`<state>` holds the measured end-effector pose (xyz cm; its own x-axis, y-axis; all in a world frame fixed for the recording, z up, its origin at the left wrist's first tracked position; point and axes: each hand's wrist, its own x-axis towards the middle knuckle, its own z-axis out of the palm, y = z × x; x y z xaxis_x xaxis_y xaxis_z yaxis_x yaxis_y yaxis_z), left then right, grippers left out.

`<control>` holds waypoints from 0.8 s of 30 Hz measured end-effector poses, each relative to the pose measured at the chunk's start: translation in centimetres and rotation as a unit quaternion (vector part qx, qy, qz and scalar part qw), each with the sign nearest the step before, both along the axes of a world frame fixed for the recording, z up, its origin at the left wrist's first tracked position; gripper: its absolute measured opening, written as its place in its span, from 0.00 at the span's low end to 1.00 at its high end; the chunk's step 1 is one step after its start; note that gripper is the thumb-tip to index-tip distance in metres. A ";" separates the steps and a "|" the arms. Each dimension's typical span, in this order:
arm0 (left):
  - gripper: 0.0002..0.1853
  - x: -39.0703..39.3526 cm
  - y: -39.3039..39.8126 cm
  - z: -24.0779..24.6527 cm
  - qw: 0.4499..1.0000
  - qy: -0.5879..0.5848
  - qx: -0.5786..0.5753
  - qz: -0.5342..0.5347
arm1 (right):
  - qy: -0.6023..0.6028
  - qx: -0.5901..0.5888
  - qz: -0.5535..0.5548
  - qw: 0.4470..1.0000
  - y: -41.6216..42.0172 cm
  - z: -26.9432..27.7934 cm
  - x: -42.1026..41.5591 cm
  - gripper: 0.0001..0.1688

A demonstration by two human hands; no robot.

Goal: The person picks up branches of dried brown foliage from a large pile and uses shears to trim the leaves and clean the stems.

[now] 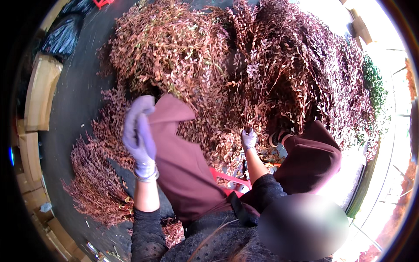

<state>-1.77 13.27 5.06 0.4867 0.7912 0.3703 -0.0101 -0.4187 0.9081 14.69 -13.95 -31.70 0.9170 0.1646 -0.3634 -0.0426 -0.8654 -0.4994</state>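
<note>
My left hand (140, 131), in a pale purple glove, is raised beside my left knee and slightly blurred. Its fingers curve away from the thumb, and I see nothing held between them. Between my legs, my right hand (249, 139), also gloved, is closed around a dark bunch of stems at the near edge of the leaves; the grip is partly hidden. Leafy reddish-brown branches (176, 55) are heaped in front of me, with darker purplish ones (327, 68) at right. A separate bundle of reddish branches (98, 183) lies on the floor to my left.
Cardboard boxes (42, 93) line the left side, with a black plastic bag (63, 36) behind them. A red plastic stool (229, 180) shows beneath me. Green foliage (373, 78) stands at far right. Dark flooring (78, 98) runs along the left.
</note>
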 end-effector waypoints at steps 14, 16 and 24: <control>0.14 11.2 -4.5 -4.6 0.913 0.275 0.051 -0.297 | 0.003 -0.075 -0.016 0.997 5.1 8.1 1.9 0.25; 0.14 11.2 -4.7 -5.2 0.906 0.288 0.051 -0.307 | -0.016 0.025 0.019 0.999 4.8 10.4 1.5 0.19; 0.23 10.1 -4.5 -11.0 0.876 0.335 -0.063 -0.340 | 0.235 0.484 -0.092 0.838 2.5 23.2 -1.4 0.30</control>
<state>8.34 8.73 -5.93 0.9368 0.2472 -0.2475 0.3337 -0.4193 0.8443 13.31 -11.46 -8.51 0.7527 0.4613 -0.4697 -0.5196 -0.0218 -0.8542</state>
